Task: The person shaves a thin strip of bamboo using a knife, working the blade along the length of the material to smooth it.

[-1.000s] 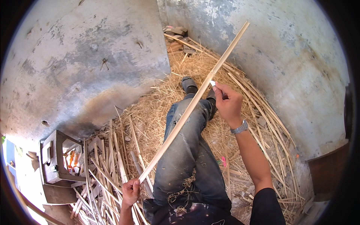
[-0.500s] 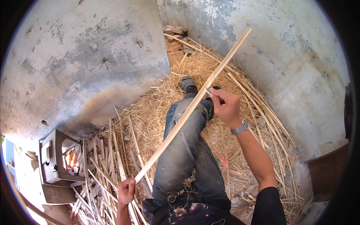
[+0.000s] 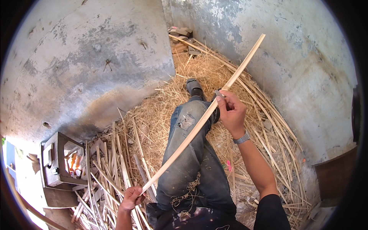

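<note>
Head view: the left hand [image 3: 131,198] grips the low end of a long bamboo strip [image 3: 199,122], the right hand [image 3: 231,111] presses a blade [image 3: 219,93] midway, concrete walls [image 3: 299,61] close beyond.

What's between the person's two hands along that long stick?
In the head view, the bamboo strip spans from left hand to right hand, crossing above the jeans-clad leg.

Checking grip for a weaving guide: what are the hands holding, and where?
Left hand grips the bamboo strip at its near end; right hand holds a small blade against it farther along.
</note>
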### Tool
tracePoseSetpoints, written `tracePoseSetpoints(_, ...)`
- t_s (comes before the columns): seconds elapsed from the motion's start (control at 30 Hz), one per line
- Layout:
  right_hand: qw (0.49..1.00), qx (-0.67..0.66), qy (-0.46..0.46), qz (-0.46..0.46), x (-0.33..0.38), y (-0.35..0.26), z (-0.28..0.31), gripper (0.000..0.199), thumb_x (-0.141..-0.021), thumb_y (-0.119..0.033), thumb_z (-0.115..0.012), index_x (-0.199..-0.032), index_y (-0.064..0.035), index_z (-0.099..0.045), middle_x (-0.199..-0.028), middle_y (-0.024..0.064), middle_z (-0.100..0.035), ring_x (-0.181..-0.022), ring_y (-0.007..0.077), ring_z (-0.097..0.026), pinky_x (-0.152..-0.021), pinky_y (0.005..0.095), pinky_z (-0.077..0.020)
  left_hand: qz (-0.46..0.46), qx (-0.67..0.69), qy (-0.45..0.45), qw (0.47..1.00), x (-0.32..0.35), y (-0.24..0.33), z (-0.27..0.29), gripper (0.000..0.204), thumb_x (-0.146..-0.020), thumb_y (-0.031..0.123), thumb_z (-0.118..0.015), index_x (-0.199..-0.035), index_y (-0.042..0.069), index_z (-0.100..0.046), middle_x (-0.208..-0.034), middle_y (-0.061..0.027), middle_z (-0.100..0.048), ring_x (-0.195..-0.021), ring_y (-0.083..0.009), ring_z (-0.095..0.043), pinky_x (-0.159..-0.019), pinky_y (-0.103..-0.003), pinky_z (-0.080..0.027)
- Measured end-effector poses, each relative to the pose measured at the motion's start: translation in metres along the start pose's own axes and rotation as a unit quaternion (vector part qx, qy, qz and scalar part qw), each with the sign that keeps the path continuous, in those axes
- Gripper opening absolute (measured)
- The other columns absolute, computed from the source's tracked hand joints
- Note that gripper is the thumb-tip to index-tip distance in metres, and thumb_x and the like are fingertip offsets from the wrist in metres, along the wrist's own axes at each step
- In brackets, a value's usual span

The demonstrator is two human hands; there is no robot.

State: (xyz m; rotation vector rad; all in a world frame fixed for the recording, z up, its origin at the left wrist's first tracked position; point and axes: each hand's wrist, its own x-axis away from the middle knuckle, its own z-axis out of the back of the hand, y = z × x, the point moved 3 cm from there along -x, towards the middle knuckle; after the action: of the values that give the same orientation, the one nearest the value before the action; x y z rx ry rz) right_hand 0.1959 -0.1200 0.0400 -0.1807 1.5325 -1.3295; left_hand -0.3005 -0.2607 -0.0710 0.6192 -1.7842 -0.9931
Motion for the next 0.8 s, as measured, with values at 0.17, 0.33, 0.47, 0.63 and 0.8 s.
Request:
tracePoseSetpoints(0.17, 0.999, -0.027, 0.01, 0.039, 0.003, 0.002, -0.007, 0.017, -0.096, -0.005, -0.078, -0.112, 0.0014, -0.076, -0.077, 0.0028, -0.07, -0.06, 0.003, -0.058, -0.052, 0.0217, -0.0446, -0.014, -0.172, -0.019, 0.985, -0.001, 0.044, -0.032, 0.036, -0.114, 0.033, -0.052, -0.105, 0.001, -0.065, -0.072, -0.0026, -0.06, -0.069, -0.0148, -0.06, -0.069, -0.028, -0.048)
tracePoseSetpoints(0.33, 0.999, -0.028, 0.011, 0.023, 0.001, 0.002, -0.003, 0.016, -0.097, -0.004, -0.076, -0.113, 0.0002, -0.077, -0.083, 0.0049, -0.072, -0.065, 0.0038, -0.061, -0.055, 0.0219, -0.0475, -0.083, -0.241, 0.081, 0.964, -0.008, 0.046, -0.049, 0.042, -0.116, 0.035, -0.047, -0.099, 0.001, -0.066, -0.067, 0.0016, -0.055, -0.06, -0.0083, -0.049, -0.056, -0.029, -0.039)
tracePoseSetpoints(0.47, 0.994, 0.046, 0.009, 0.095, -0.006, -0.008, 0.005, 0.016, -0.098, -0.001, -0.073, -0.113, 0.0, -0.078, -0.085, 0.0086, -0.074, -0.071, 0.012, -0.068, -0.061, 0.0258, -0.0521, 0.014, -0.221, 0.049, 0.974, -0.011, 0.039, -0.048, 0.049, -0.115, 0.039, -0.049, -0.085, 0.003, -0.064, -0.063, 0.0046, -0.046, -0.057, -0.0066, -0.039, -0.053, -0.028, -0.032)
tracePoseSetpoints(0.63, 0.979, 0.131, -0.002, 0.158, -0.008, -0.018, 0.01, 0.021, -0.094, 0.005, -0.07, -0.112, -0.0011, -0.08, -0.086, 0.0122, -0.075, -0.072, 0.0202, -0.071, -0.066, 0.0297, -0.0547, 0.009, -0.186, 0.033, 0.982, -0.016, 0.028, -0.039, 0.053, -0.114, 0.042, -0.052, -0.075, 0.006, -0.058, -0.061, 0.0057, -0.043, -0.056, -0.0059, -0.036, -0.052, -0.028, -0.029)
tracePoseSetpoints(0.8, 0.976, 0.123, -0.075, 0.164, 0.016, -0.029, -0.003, 0.027, -0.089, 0.007, -0.068, -0.11, -0.0046, -0.08, -0.082, 0.0148, -0.072, -0.066, 0.0275, -0.069, -0.059, 0.0364, -0.0532, 0.041, -0.132, 0.021, 0.99, -0.019, 0.024, -0.043, 0.054, -0.114, 0.043, -0.053, -0.074, 0.007, -0.056, -0.062, 0.0066, -0.042, -0.056, -0.0056, -0.034, -0.051, -0.027, -0.028)
